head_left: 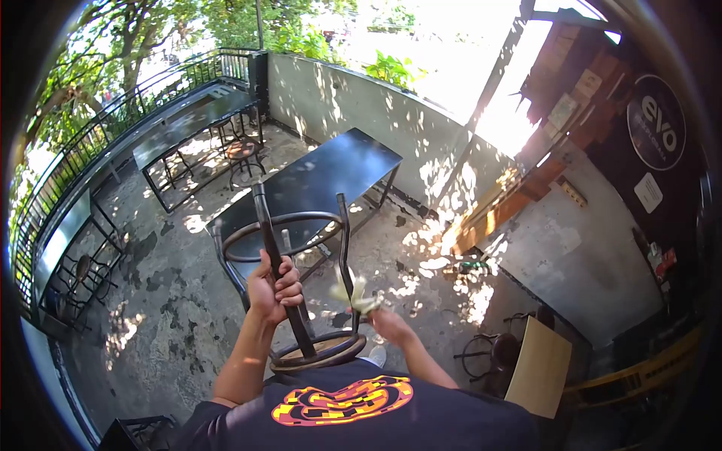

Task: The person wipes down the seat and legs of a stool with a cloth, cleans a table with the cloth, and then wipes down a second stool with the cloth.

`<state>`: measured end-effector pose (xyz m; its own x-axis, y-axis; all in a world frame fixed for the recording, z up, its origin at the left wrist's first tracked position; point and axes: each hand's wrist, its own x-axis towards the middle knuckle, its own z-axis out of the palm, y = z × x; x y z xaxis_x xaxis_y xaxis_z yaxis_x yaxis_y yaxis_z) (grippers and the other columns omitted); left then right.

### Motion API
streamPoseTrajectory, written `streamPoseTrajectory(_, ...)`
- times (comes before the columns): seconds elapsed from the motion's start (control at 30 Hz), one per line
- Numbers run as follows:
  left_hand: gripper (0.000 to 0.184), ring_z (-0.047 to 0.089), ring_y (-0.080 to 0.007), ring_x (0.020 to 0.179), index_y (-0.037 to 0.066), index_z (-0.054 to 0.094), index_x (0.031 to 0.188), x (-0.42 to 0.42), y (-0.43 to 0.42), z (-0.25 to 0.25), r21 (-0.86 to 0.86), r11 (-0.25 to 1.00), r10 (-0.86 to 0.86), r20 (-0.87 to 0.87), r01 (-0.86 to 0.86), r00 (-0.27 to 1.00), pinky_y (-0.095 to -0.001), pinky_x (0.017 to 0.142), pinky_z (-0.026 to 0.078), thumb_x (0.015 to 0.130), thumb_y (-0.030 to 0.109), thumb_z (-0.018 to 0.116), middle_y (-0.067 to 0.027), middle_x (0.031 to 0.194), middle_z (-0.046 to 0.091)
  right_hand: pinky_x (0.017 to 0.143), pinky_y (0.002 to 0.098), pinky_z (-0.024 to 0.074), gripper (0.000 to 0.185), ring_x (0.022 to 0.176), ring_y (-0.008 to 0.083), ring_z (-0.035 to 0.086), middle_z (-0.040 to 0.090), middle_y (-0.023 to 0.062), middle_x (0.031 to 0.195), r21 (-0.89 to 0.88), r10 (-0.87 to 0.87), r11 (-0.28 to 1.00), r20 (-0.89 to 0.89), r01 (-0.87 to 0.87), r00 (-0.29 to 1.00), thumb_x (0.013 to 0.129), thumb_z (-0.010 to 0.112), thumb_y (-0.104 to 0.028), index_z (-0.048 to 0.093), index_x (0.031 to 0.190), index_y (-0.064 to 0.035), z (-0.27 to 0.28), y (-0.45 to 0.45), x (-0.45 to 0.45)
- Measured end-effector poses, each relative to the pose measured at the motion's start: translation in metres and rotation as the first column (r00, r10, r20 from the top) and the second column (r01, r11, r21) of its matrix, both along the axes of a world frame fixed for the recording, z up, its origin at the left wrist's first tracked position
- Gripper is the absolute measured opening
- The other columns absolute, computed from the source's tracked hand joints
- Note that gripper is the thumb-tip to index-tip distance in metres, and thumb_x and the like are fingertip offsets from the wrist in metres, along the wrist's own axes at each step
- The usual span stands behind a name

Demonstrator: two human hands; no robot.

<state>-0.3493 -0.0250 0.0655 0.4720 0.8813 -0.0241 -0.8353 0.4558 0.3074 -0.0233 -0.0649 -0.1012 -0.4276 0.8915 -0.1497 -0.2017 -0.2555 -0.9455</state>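
A dark metal stool (347, 263) is held tilted in front of my body, its legs pointing away from me and its round seat (320, 353) close to my shirt. My left hand (275, 290) is wrapped round one of the legs, below the ring brace (282, 219). At the right-hand leg, my right hand (391, 328) grips a pale cloth (364, 302). The cloth lies against or around that leg; blur hides the exact contact, and part of the right hand's fingers is hidden.
A long black table (338, 169) stands ahead, with another table (197, 128) and stools by the railing (113, 143). A low wall (368, 113) runs behind. To the right are wooden planks (492, 214), a light-topped table (540, 364) and a dark stool (500, 353).
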Motion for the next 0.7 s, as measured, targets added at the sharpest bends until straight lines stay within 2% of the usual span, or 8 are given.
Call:
streamPoseTrajectory(0.1,0.058,0.026,-0.0055,0.041,0.014,0.044,0.083,-0.002,0.001,-0.003,-0.039,0.998,0.046,-0.055,-0.048,0.997,-0.0235,0.039,0.024,0.1,0.07,0.044,0.0067,0.056,0.029,0.105,0.0403,0.045,0.03,0.121,0.0234,0.057,0.062,0.0115,0.13,0.187,0.001,0.979,0.369,-0.075,0.929,0.107,0.052,-0.023,0.067,0.128,-0.0085,0.02,-0.005,0.001)
streamPoseTrajectory(0.17,0.058,0.026,-0.0057,0.041,0.014,0.044,0.083,0.001,0.002,0.0,-0.044,0.997,0.058,-0.099,-0.063,0.993,-0.0235,0.039,0.024,0.099,0.07,0.044,0.0066,0.056,0.029,0.115,0.0456,0.0345,0.033,0.135,0.033,0.045,0.053,0.0168,0.141,0.437,-0.126,0.869,0.649,-0.232,0.75,0.103,0.058,-0.021,0.066,0.134,-0.0116,0.054,0.007,-0.007)
streamPoseTrajectory(0.23,0.059,0.026,-0.0059,0.041,0.014,0.043,0.082,0.01,0.004,0.006,-0.054,0.997,0.043,-0.156,-0.052,0.987,-0.0234,0.039,0.024,0.099,0.071,0.044,0.0067,0.056,0.029,0.118,0.0513,0.0288,0.034,0.139,0.0417,0.039,0.049,0.021,0.145,0.639,-0.424,0.769,0.522,-0.011,0.74,0.101,0.059,-0.02,0.067,0.134,-0.0137,0.053,0.035,-0.024)
streamPoseTrajectory(0.33,0.057,0.025,-0.0057,0.042,0.014,0.043,0.084,0.026,0.005,0.011,-0.042,0.998,-0.057,-0.144,0.052,0.988,-0.0232,0.039,0.024,0.102,0.068,0.042,0.0061,0.058,0.029,0.119,0.0537,0.0276,0.032,0.138,0.0477,0.04,0.046,0.0244,0.149,0.816,-0.699,0.578,0.498,-0.005,0.513,0.099,0.062,-0.026,0.071,0.126,-0.0123,0.096,0.078,-0.039)
streamPoseTrajectory(0.4,0.057,0.025,-0.0056,0.042,0.014,0.043,0.084,0.033,0.006,0.012,-0.046,0.995,-0.09,-0.137,0.084,0.987,-0.0227,0.039,0.024,0.102,0.068,0.042,0.0061,0.058,0.029,0.113,0.055,0.0359,0.032,0.131,0.0492,0.049,0.053,0.0252,0.142,0.712,-0.593,0.701,0.612,-0.038,0.524,0.099,0.061,-0.031,0.072,0.12,-0.0094,0.135,0.088,-0.051)
streamPoseTrajectory(0.57,0.058,0.025,-0.0057,0.042,0.014,0.044,0.083,0.028,0.007,0.007,-0.051,0.996,-0.075,-0.138,0.069,0.988,-0.023,0.04,0.024,0.1,0.069,0.043,0.0066,0.058,0.029,0.107,0.0544,0.041,0.032,0.127,0.0479,0.051,0.06,0.0254,0.129,0.799,-0.726,0.575,0.598,-0.178,0.338,0.097,0.062,-0.032,0.071,0.114,-0.0062,0.093,0.078,-0.055)
streamPoseTrajectory(0.63,0.058,0.025,-0.0057,0.042,0.014,0.044,0.083,0.023,0.005,0.005,-0.068,0.997,-0.04,-0.14,0.031,0.989,-0.0234,0.04,0.023,0.1,0.07,0.045,0.0067,0.058,0.029,0.105,0.0523,0.0432,0.03,0.123,0.0459,0.053,0.059,0.0266,0.129,0.553,-0.427,0.794,0.804,-0.254,0.415,0.097,0.063,-0.03,0.071,0.111,-0.0045,0.105,0.042,-0.055)
streamPoseTrajectory(0.7,0.058,0.025,-0.0058,0.042,0.014,0.044,0.083,0.011,0.004,-0.002,-0.083,0.996,0.033,-0.135,-0.044,0.99,-0.0235,0.04,0.023,0.099,0.069,0.046,0.0065,0.057,0.029,0.104,0.0498,0.0448,0.03,0.118,0.0437,0.055,0.06,0.0251,0.129,0.374,-0.209,0.821,0.9,-0.431,0.383,0.097,0.063,-0.028,0.07,0.11,-0.0027,0.089,0.008,-0.049)
